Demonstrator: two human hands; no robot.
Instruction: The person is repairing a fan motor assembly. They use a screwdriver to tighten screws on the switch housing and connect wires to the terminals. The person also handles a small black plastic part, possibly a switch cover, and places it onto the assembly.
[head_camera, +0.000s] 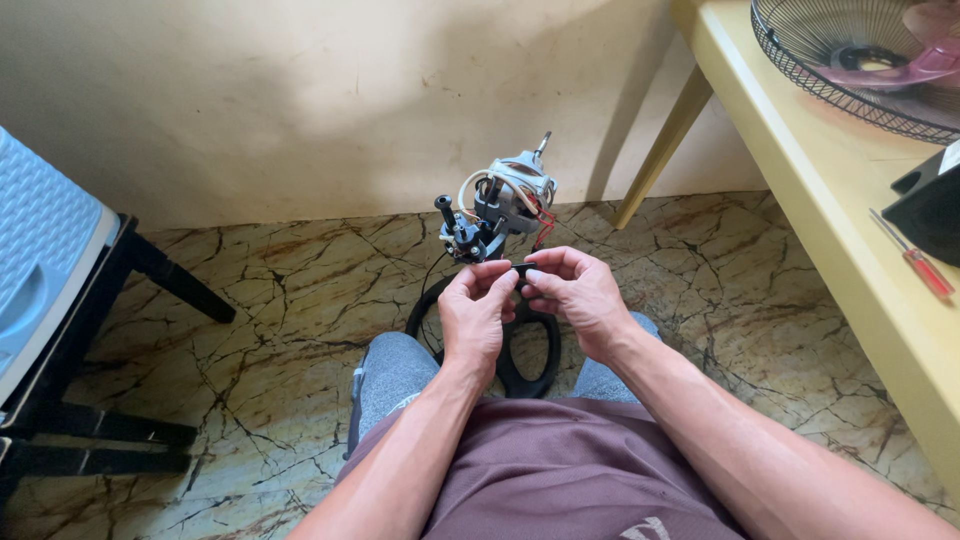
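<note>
My left hand (474, 312) and my right hand (572, 292) meet in front of me, fingertips pinched together on a small black part (523, 269). Just beyond them stands a bare fan motor (505, 205) with grey housing, white and red wires and a metal shaft pointing up. Under my hands a black oval fan base (528, 372) rests on the floor between my knees.
A yellow table (850, 215) runs along the right, carrying a black wire fan guard (850, 70) with a pink blade, a red-handled screwdriver (915, 258) and a black box (930, 205). A black-legged stool with a light blue top (45, 265) stands at the left. Marble-patterned floor and a cream wall surround me.
</note>
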